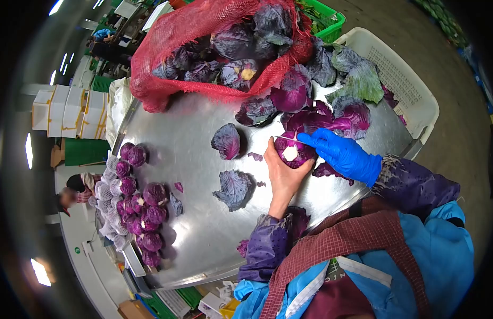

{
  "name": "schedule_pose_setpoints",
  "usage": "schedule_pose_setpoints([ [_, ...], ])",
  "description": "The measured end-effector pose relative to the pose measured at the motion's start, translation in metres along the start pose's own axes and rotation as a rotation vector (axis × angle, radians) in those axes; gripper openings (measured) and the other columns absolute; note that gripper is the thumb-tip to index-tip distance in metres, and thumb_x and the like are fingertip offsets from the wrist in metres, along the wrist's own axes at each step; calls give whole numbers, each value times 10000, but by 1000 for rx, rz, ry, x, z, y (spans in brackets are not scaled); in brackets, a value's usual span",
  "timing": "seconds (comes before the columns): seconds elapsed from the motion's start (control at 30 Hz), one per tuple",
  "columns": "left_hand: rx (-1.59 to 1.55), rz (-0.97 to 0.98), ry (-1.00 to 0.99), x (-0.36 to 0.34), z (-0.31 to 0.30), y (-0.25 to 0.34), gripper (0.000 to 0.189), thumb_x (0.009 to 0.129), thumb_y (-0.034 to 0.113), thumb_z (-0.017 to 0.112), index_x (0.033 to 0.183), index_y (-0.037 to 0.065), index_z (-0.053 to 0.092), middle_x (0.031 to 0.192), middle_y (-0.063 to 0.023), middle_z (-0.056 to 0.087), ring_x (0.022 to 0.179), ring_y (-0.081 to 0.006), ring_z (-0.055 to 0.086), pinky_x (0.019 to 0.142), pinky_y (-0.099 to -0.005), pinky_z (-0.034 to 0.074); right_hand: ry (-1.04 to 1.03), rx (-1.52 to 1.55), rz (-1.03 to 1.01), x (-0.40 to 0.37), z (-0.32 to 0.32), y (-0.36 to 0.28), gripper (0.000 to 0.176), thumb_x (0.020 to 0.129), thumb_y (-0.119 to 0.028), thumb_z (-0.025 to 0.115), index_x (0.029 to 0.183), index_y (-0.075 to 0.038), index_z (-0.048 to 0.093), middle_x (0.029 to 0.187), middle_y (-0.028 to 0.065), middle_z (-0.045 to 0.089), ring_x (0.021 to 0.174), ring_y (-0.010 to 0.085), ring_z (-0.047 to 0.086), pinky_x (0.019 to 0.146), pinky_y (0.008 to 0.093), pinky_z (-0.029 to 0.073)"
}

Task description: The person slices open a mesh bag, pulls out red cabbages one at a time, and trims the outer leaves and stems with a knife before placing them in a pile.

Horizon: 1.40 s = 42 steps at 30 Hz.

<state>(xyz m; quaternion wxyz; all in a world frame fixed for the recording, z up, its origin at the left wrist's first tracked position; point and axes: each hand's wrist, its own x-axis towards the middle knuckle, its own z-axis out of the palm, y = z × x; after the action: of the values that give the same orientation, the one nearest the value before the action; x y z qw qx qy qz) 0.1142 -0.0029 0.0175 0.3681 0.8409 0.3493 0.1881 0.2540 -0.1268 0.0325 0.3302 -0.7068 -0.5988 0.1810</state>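
My bare left hand [285, 178] is wrapped around a red cabbage [303, 153], whose pale cut stem end faces up. In my right hand [346, 153], in a blue glove, is a knife [285, 139]; its thin blade lies across the top of the cabbage, and the glove hides the handle. Loose purple leaves [310, 119] lie just beyond the cabbage. Two single outer leaves, one a dark cupped leaf [226, 141] and one a bluish leaf [234, 190], rest on the metal table [196, 223] left of my hands.
A red mesh sack [166, 53] of untrimmed cabbages sits at the far side. Several trimmed cabbages [151, 215] stand at the left edge, beside white foam nets [105, 196]. A pale plastic crate [411, 80] is at the right. Another person [81, 186] is beyond the table.
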Motion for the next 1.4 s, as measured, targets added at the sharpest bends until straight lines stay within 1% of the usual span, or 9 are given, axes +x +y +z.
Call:
schedule_pose_setpoints([
  [0.3, 147, -49, 21, 9, 10, 9, 974, 577, 359, 787, 1293, -71, 286, 1161, -270, 410, 994, -393, 528, 822, -422, 469, -122, 226, 331, 21, 4, -22, 573, 820, -8, 475, 1352, -203, 386, 1056, 153, 473, 708, 270, 603, 610, 360, 529],
  [0.37, 196, 21, 62, 10, 14, 12, 946, 576, 366, 787, 1270, -74, 318, 1137, -272, 433, 929, -399, 559, 766, -426, 488, 69, -304, 101, 34, 19, -9, 547, 820, -67, 500, 1338, -203, 392, 1062, 190, 472, 659, 306, 615, 587, 388, 526],
  [0.5, 206, -120, -17, 17, 6, 17, 922, 577, 416, 765, 1267, -30, 347, 1119, -225, 463, 963, -369, 552, 800, -419, 477, 24, -426, -100, 49, 8, 9, 516, 804, -132, 535, 1301, -207, 421, 976, 165, 507, 696, 303, 623, 562, 396, 521],
  [0.7, 257, 6, 27, 6, 12, 23, 957, 568, 424, 764, 1285, -31, 323, 1167, -229, 412, 973, -371, 543, 814, -420, 471, 67, -110, 185, 63, -2, 28, 439, 803, -311, 606, 1181, -115, 501, 845, 172, 611, 774, 360, 606, 604, 435, 497],
  [0.73, 214, 1, 8, 4, 7, 17, 962, 570, 415, 765, 1291, -31, 313, 1175, -232, 408, 991, -370, 533, 825, -415, 468, 206, -5, 55, 64, 24, 50, 315, 789, -332, 603, 988, -90, 569, 829, 178, 613, 741, 388, 590, 649, 459, 470],
  [0.9, 6, 59, 29, -15, 5, -14, 987, 566, 329, 786, 1316, -45, 264, 1203, -232, 386, 1151, -346, 416, 970, -406, 361, 192, -202, 346, 57, 19, 108, 261, 801, -284, 581, 988, -102, 580, 858, 173, 619, 786, 380, 589, 647, 471, 467],
  [1.1, -17, 19, 105, -16, 10, -6, 975, 584, 302, 788, 1305, -74, 249, 1205, -230, 366, 1147, -346, 392, 990, -405, 329, 539, -104, 147, 41, 0, 42, 327, 754, -331, 645, 939, -66, 603, 780, 164, 621, 743, 380, 594, 641, 457, 470],
  [1.17, 0, 67, 107, -17, 12, -2, 924, 593, 252, 799, 1293, -31, 266, 1180, -224, 356, 1129, -356, 395, 956, -412, 357, 51, 122, 383, 34, -10, 11, 380, 728, -356, 678, 929, -38, 623, 772, 162, 632, 744, 343, 619, 649, 414, 484],
  [1.4, 25, 143, 103, -23, 18, 5, 974, 577, 297, 800, 1294, -67, 249, 1193, -228, 355, 1147, -345, 368, 976, -415, 334, -178, 260, 556, 42, -11, 20, 252, 676, -245, 662, 678, 2, 609, 576, 138, 580, 527, 214, 585, 487, 360, 446],
])
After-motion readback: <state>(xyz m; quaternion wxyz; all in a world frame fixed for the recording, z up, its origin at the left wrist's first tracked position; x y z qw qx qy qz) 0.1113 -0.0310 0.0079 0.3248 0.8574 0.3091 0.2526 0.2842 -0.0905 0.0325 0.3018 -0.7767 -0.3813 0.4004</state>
